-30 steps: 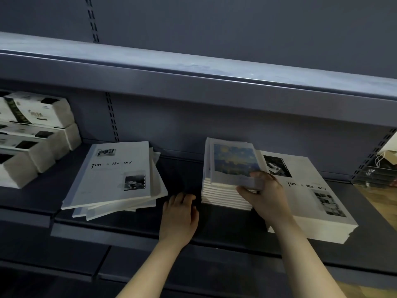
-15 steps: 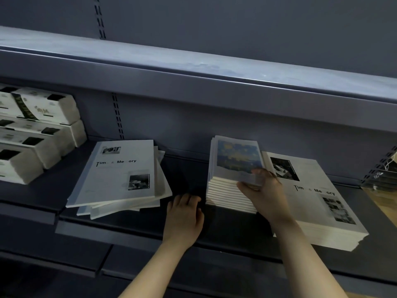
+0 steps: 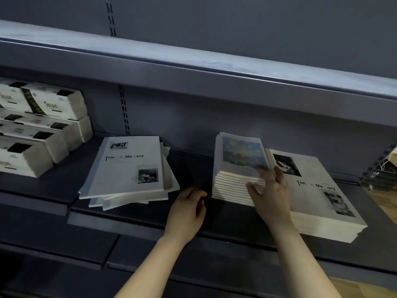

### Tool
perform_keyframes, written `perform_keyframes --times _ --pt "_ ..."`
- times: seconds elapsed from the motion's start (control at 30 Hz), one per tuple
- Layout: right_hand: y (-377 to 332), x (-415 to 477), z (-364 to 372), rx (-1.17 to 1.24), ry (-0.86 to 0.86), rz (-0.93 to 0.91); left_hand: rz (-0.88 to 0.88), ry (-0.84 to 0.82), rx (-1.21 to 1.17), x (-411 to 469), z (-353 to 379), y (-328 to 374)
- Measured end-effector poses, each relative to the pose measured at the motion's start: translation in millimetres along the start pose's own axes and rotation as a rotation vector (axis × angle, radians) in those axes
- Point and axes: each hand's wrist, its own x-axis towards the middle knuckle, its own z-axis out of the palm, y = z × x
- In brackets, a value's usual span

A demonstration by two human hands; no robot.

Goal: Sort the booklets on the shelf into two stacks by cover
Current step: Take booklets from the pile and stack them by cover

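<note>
The dark shelf (image 3: 214,233) carries everything, and the overhanging upper shelf (image 3: 193,67) shades its back. The stack of painted-cover booklets (image 3: 238,162) stands neat and tall at mid-shelf. Touching its right side lies the broad stack of white "Time & Memory" booklets (image 3: 318,203), whose left edge is partly hidden by the person's wrist. Well to the left of the painted stack is a loose, fanned pile of white booklets (image 3: 129,168); only its top cover can be read, and the middle of the title is washed out. Farther left of the painted stack are piled white packs (image 3: 43,125), cut off by the frame edge, with print too small to read. The right hand (image 3: 270,196) is at the painted stack's near right corner, thumb against the page edges, fingertips (image 3: 265,169) blurred over the top cover, so I cannot tell whether it grips or only touches. The left hand (image 3: 187,214) rests on the shelf just left of the painted stack, fingers loosely curled, holding nothing.
</note>
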Motion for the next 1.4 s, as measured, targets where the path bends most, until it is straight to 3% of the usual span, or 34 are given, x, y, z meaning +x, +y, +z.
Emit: perform_keyframes --times 0.13,0.23,0.43,0.5,0.73,0.9,1.1,1.27,1.4 --pt "-4.8 -26.4 2.2 0.037 0.149 -0.013 0.023 0.147 0.092 4.3 -38.8 -15.9" --pt "-3.1 -41.4 8.0 0.096 0.226 -0.062 -0.055 0.165 0.270 15.3 -74.8 -34.5" --pt "-1.5 -55.5 33.0 0.083 -0.031 -0.071 -0.572 0.010 0.609 20.7 -131.8 -80.3" --pt "-2.0 -57.5 41.7 0.056 -0.091 -0.063 -0.712 0.021 0.590 19.4 -145.6 -90.3" --pt "-0.6 -61.7 60.7 -0.049 -0.135 -0.015 -0.846 0.033 0.440 23.3 -163.5 -104.8" --pt "-2.4 -62.9 57.8 -0.054 -0.142 -0.019 -0.734 0.236 0.212 24.3 -163.9 -95.0" --pt "-9.2 -64.5 42.7 -0.008 -0.257 -0.037 -0.560 0.518 -0.380 6.9 -152.5 -66.0" --pt "-32.4 -57.8 11.3 0.413 -0.296 0.029 -0.412 0.544 -0.781 4.4 -121.7 -26.7" --pt "-48.7 -50.0 -18.4 0.859 -0.249 0.144 -0.372 0.457 -0.934 8.5 -89.9 14.6"
